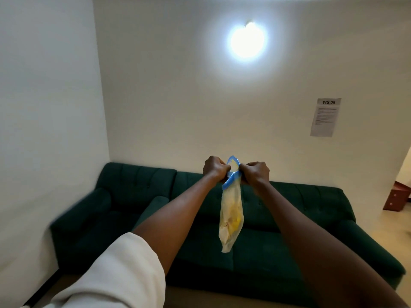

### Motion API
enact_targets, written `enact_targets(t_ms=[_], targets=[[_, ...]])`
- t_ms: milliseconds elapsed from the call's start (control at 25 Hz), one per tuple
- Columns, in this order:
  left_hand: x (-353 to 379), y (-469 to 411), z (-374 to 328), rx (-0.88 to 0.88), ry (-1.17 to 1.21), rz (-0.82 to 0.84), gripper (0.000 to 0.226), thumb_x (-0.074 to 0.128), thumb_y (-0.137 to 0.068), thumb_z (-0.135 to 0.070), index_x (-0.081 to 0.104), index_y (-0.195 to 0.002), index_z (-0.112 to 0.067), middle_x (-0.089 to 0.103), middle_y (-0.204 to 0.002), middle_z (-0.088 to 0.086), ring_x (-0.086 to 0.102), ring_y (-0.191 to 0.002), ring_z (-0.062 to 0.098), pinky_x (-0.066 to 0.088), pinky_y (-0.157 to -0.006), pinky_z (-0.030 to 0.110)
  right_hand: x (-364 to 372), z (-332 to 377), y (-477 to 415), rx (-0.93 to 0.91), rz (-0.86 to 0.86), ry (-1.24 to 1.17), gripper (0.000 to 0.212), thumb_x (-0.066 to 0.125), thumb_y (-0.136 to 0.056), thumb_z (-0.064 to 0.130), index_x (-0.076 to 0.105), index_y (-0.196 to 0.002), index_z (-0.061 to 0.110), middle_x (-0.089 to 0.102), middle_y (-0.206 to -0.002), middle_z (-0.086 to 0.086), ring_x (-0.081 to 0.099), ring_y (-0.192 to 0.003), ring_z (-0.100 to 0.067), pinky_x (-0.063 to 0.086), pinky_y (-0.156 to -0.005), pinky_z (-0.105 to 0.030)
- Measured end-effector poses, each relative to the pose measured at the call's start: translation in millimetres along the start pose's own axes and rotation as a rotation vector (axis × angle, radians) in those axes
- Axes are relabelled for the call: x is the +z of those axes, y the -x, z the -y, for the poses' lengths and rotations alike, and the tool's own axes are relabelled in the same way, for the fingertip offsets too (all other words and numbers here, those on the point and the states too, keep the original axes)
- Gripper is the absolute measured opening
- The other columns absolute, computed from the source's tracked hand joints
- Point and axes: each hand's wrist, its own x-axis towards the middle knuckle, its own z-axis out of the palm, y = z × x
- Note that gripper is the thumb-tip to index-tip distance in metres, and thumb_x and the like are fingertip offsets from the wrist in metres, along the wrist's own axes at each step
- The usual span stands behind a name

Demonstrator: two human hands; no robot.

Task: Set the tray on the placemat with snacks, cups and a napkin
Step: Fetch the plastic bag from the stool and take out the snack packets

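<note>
A clear zip bag (pixel 231 210) with a blue seal strip hangs in the air in front of me, with yellow and pale snacks in its lower half. My left hand (pixel 214 168) pinches the left side of the blue top edge. My right hand (pixel 255 172) pinches the right side of it. The bag's mouth gapes between the two hands. Both arms are stretched out at chest height. No tray, placemat, cups or napkin are in view.
A dark green sofa (pixel 289 230) stands against the white wall below my arms. A paper notice marked WS 08 (pixel 325 117) hangs on the wall at right, a bright wall lamp (pixel 247 41) higher up. A red-brown piece of furniture (pixel 397 197) shows at the far right.
</note>
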Motion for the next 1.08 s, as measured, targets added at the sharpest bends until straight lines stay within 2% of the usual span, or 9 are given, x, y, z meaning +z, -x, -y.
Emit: enact_targets(t_ms=[160, 320, 400, 600, 680, 760, 840, 960, 1080], targets=[[-18.2, -17.4, 25.5, -0.032, 0.043, -0.006, 0.011, 0.068, -0.086, -0.005, 0.074, -0.079, 0.002, 0.069, -0.063, 0.013, 0.065, -0.048, 0.024, 0.063, -0.055, 0.031, -26.6, -26.3, -8.5, 0.065, -0.102, 0.069, 0.024, 0.072, -0.071, 0.018, 0.07, -0.062, -0.005, 0.059, -0.054, -0.011, 0.054, -0.043, -0.02, 0.055, -0.05, -0.032], [-26.8, -30.9, 51.4, -0.049, 0.018, 0.008, 0.014, 0.069, -0.088, -0.006, 0.075, -0.082, 0.005, 0.07, -0.063, 0.014, 0.067, -0.049, 0.025, 0.065, -0.058, 0.032, -46.1, -58.5, -14.8, 0.136, -0.171, 0.113, 0.023, 0.074, -0.074, 0.019, 0.075, -0.068, -0.004, 0.071, -0.062, -0.018, 0.065, -0.053, -0.024, 0.066, -0.063, -0.05], [-21.0, -31.4, 57.3, -0.042, 0.001, 0.04, 0.014, 0.07, -0.089, -0.007, 0.075, -0.083, 0.004, 0.07, -0.062, 0.012, 0.066, -0.045, 0.021, 0.061, -0.052, 0.027, -45.7, -68.0, -10.2, 0.151, -0.17, 0.123, 0.021, 0.075, -0.078, 0.017, 0.075, -0.069, -0.003, 0.075, -0.072, -0.023, 0.068, -0.055, -0.025, 0.066, -0.065, -0.052], [-2.4, -30.6, 55.4, -0.032, 0.039, 0.097, 0.013, 0.071, -0.088, -0.004, 0.076, -0.086, 0.008, 0.071, -0.064, 0.016, 0.068, -0.052, 0.027, 0.067, -0.069, 0.042, -34.3, -76.1, 1.7, 0.128, -0.1, 0.161, 0.029, 0.072, -0.084, 0.019, 0.073, -0.075, -0.008, 0.076, -0.078, -0.026, 0.074, -0.062, -0.032, 0.066, -0.065, -0.05], [0.5, -33.2, 54.0, -0.025, 0.037, 0.107, 0.013, 0.071, -0.087, -0.005, 0.076, -0.083, 0.007, 0.072, -0.066, 0.018, 0.07, -0.055, 0.029, 0.067, -0.069, 0.041, -32.7, -71.4, 5.5, -0.001, -0.147, 0.389, 0.037, 0.069, -0.086, 0.034, 0.07, -0.077, -0.002, 0.073, -0.079, -0.02, 0.072, -0.069, -0.037, 0.064, -0.065, -0.047], [0.0, -36.2, 53.2, -0.023, 0.032, 0.101, 0.013, 0.071, -0.085, -0.004, 0.075, -0.08, 0.007, 0.072, -0.065, 0.018, 0.069, -0.051, 0.027, 0.067, -0.067, 0.038, -25.0, -58.4, 11.1, -0.266, -0.193, 0.649, 0.032, 0.068, -0.087, 0.042, 0.062, -0.08, 0.01, 0.064, -0.083, -0.005, 0.061, -0.07, -0.029, 0.051, -0.061, -0.035], [0.3, -35.7, 51.7, -0.026, 0.035, 0.085, 0.014, 0.072, -0.085, -0.004, 0.076, -0.08, 0.009, 0.071, -0.064, 0.017, 0.066, -0.046, 0.023, 0.066, -0.062, 0.034, -5.3, -38.1, 15.1, -0.43, -0.103, 0.689, 0.023, 0.069, -0.086, 0.038, 0.062, -0.079, 0.017, 0.062, -0.082, -0.001, 0.059, -0.067, -0.023, 0.048, -0.058, -0.031], [5.4, -26.4, 51.0, -0.014, 0.027, 0.051, 0.014, 0.074, -0.085, -0.006, 0.077, -0.081, 0.007, 0.073, -0.064, 0.015, 0.067, -0.044, 0.019, 0.064, -0.056, 0.03, 30.0, -18.7, 10.0, -0.163, 0.239, 0.798, 0.017, 0.069, -0.087, 0.025, 0.067, -0.079, 0.01, 0.068, -0.078, -0.009, 0.063, -0.066, -0.024, 0.05, -0.059, -0.031], [10.0, -11.0, 57.8, 0.012, 0.008, 0.02, 0.017, 0.073, -0.087, -0.007, 0.077, -0.078, 0.006, 0.073, -0.061, 0.013, 0.07, -0.047, 0.021, 0.067, -0.062, 0.035, 41.3, -35.3, 21.1, 0.288, 0.51, 0.747, 0.031, 0.054, -0.1, 0.014, 0.047, -0.07, 0.013, 0.05, -0.072, -0.007, 0.05, -0.062, -0.021, 0.045, -0.065, -0.031]])
